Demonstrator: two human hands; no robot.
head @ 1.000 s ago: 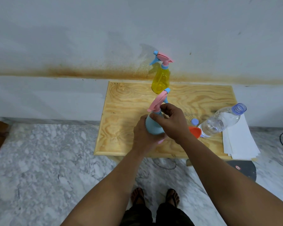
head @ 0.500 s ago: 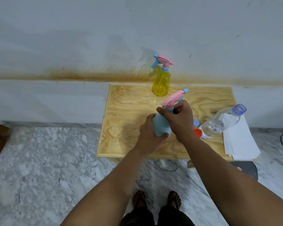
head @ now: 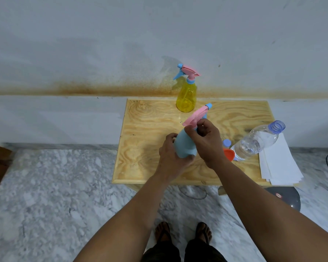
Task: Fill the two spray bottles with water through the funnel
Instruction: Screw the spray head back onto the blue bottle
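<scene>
1. The right hand has its fingertips curled round the collar under the pink spray head, pinching it as if to twist it.
2. The left hand wraps the lower body of the blue bottle, fingers curled round it, holding it tilted just above the wooden table.
3. Just right of the hands, the orange funnel lies on the table, touching a clear water bottle that lies on its side, uncapped, partly filled. Its small blue cap sits just beside the funnel.
4. The yellow bottle stands upright at the far edge, spray head on.
5. Progress, as I judge it: early. Whether the head is coming off or going on cannot be told; the blue bottle is opaque, so its level is hidden. The yellow one looks empty and capped. Pouring seems mostly ahead.
6. Materials: smooth matt blue plastic, see-through yellow plastic, thin ribbed clear plastic, grained plywood, white paper sheets at the right edge.
</scene>
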